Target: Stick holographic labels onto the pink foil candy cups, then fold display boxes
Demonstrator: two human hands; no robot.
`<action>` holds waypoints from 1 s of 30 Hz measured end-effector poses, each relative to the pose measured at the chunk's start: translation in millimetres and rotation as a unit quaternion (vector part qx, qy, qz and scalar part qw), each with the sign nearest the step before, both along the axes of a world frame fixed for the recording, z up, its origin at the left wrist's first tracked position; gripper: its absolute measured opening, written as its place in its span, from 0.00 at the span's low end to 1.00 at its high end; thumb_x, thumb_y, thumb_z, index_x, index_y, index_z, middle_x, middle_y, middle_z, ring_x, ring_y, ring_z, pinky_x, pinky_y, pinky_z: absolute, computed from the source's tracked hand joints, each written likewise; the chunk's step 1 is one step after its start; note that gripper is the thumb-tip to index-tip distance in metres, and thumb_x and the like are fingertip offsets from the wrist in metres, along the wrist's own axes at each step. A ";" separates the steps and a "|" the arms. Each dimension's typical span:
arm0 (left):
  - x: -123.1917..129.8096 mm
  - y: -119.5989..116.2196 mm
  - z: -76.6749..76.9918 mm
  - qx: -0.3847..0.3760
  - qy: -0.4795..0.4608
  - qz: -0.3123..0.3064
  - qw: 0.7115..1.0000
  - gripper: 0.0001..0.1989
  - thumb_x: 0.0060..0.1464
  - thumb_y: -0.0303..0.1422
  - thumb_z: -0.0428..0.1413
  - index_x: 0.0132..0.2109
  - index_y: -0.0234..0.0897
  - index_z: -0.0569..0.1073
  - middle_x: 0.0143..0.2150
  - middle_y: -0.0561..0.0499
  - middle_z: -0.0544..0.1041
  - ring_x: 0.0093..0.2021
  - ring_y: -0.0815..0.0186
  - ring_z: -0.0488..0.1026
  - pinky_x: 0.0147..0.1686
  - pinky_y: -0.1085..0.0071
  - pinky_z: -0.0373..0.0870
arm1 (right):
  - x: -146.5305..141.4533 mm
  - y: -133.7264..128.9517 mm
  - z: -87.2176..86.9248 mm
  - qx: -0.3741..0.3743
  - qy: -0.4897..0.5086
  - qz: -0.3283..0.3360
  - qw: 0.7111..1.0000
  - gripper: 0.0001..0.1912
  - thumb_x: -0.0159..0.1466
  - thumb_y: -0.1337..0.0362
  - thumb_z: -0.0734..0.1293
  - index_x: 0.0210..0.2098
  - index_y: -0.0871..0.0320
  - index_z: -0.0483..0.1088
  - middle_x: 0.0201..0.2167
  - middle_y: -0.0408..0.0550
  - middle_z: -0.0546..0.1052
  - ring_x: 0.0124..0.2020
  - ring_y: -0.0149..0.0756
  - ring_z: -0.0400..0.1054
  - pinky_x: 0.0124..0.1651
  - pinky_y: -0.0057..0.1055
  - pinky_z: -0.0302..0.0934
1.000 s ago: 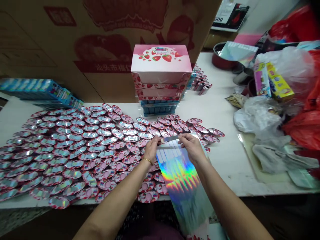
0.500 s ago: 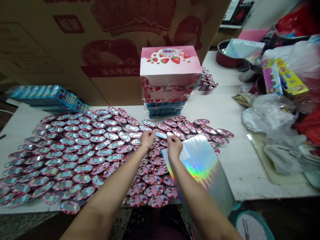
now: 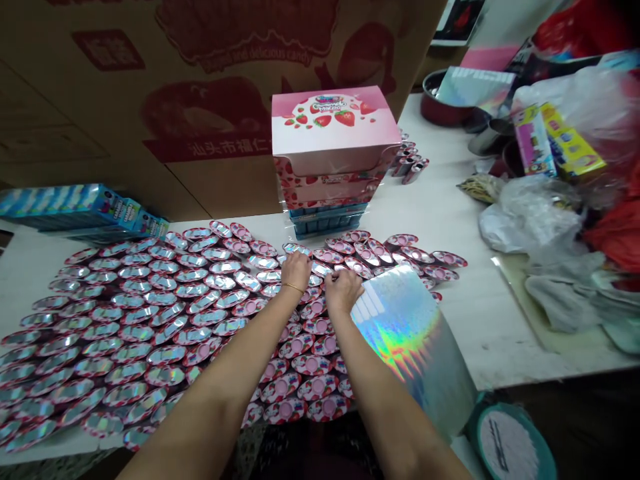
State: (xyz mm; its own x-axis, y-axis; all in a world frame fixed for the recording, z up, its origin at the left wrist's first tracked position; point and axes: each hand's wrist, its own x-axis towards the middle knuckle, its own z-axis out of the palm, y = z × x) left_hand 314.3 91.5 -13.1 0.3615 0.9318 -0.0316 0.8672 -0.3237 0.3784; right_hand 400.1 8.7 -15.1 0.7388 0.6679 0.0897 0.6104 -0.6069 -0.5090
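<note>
Many oval-topped packs [image 3: 170, 355] with red strawberry print stand packed together on the table. Most on the left bear a shiny silver strip across the top; those near me show bare pink tops. Between my hands a silver sticker [image 3: 321, 268] lies on one pack's top. My left hand [image 3: 296, 272] is closed at its left end, fingertips partly hidden. Curled in a pinch, my right hand [image 3: 343, 289] touches its right end. A holographic sticker sheet [image 3: 405, 327] with a few pale strips passes under my right forearm.
A large cardboard carton [image 3: 210, 180] stands behind the packs. Before it are a pink strawberry display box [image 3: 333, 127] and blue boxes [image 3: 85, 207]. A dark red pan [image 3: 440, 110], plastic bags [image 3: 520, 217] and a cloth [image 3: 565, 303] lie on the right. A teal bucket [image 3: 543, 447] stands beyond the table edge.
The silver sticker, held stretched between both hands before, now lies down on a pack. My hands have lowered onto it, and the view has shifted slightly.
</note>
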 end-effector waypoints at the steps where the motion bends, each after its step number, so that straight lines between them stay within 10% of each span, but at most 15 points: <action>1: -1.6 1.6 0.1 -0.001 -0.023 0.016 1.000 0.07 0.51 0.32 0.52 0.38 0.36 0.70 0.39 0.45 0.70 0.43 0.60 0.66 0.43 0.66 0.61 | 3.9 -1.7 2.4 -0.005 -0.004 0.007 1.000 0.08 0.55 0.62 0.61 0.30 0.58 0.69 0.33 0.53 0.70 0.38 0.44 0.58 0.38 0.37 0.48; 6: -0.9 -8.6 12.9 0.027 -0.156 0.061 0.986 0.12 0.51 0.34 0.52 0.44 0.36 0.68 0.40 0.46 0.70 0.44 0.62 0.66 0.44 0.67 0.61 | 61.6 -30.2 23.8 0.058 -0.017 0.079 0.995 0.10 0.58 0.65 0.58 0.34 0.57 0.71 0.33 0.50 0.70 0.39 0.41 0.60 0.41 0.36 0.50; 12: 48.7 -69.5 22.1 -0.060 -0.104 -0.139 0.983 0.18 0.43 0.45 0.59 0.41 0.43 0.71 0.43 0.49 0.69 0.45 0.59 0.63 0.43 0.64 0.58 | 149.2 -63.7 33.0 0.117 -0.040 0.212 0.969 0.14 0.60 0.66 0.57 0.40 0.55 0.71 0.38 0.48 0.70 0.42 0.37 0.62 0.45 0.35 0.54; 18: 81.5 -92.0 7.0 -0.062 -0.072 -0.055 0.994 0.05 0.47 0.36 0.58 0.33 0.42 0.72 0.43 0.51 0.68 0.46 0.60 0.61 0.40 0.64 0.55 | 166.4 -62.9 5.1 -0.043 -0.135 0.369 0.918 0.14 0.60 0.67 0.61 0.44 0.49 0.70 0.44 0.47 0.70 0.45 0.39 0.59 0.44 0.34 0.53; 23: 84.3 -95.7 1.2 -0.049 -0.085 -0.019 0.995 0.03 0.49 0.34 0.56 0.33 0.41 0.71 0.44 0.52 0.69 0.45 0.62 0.61 0.41 0.65 0.54 | 174.8 -74.8 -7.6 -0.005 -0.216 0.458 0.862 0.14 0.61 0.69 0.60 0.45 0.55 0.69 0.46 0.51 0.70 0.45 0.39 0.60 0.44 0.34 0.54; 30: 85.7 -98.2 1.5 -0.041 -0.083 -0.022 0.995 0.03 0.50 0.34 0.54 0.33 0.41 0.71 0.42 0.52 0.69 0.45 0.62 0.61 0.42 0.65 0.54 | 173.7 -87.4 55.0 0.028 -0.067 0.458 0.886 0.06 0.60 0.69 0.60 0.31 0.58 0.68 0.41 0.52 0.71 0.42 0.38 0.63 0.44 0.34 0.57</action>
State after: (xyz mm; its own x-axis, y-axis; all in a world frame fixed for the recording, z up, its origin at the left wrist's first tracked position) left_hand 400.0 -6.7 -11.6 0.4088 0.9116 -0.0442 0.7765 -0.3219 0.5417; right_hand 573.8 -78.7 39.9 -0.1298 0.9738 0.1869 0.8909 0.1973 -0.4090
